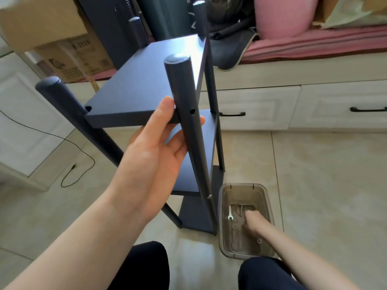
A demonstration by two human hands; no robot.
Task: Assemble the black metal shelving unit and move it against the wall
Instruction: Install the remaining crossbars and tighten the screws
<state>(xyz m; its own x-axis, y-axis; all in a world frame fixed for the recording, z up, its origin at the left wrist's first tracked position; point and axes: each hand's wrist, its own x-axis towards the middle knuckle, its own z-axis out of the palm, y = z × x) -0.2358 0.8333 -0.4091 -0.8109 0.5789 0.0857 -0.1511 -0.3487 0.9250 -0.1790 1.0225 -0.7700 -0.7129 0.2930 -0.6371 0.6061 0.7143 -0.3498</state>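
The black shelving unit [146, 80] stands upright on the tiled floor, with three shelves between round posts. My left hand [155, 155] grips the front edge of its top shelf at the front right post [182, 80], thumb on top and fingers underneath. An open bolt hole [192, 111] shows in that post just beside my fingers. My right hand [254, 223] reaches down into a translucent plastic bin [270, 206] on the floor to the right of the unit. A small wrench [230, 214] and an Allen key [241, 208] lie in it. What the fingers touch is hidden.
White drawer cabinets [314, 105] with a pink cushion on top run behind the unit. Cardboard boxes [69, 49] are stacked at the back left, beside a white cabinet [21, 122]. A black cable [83, 155] trails over the floor on the left. My knees are at the bottom edge.
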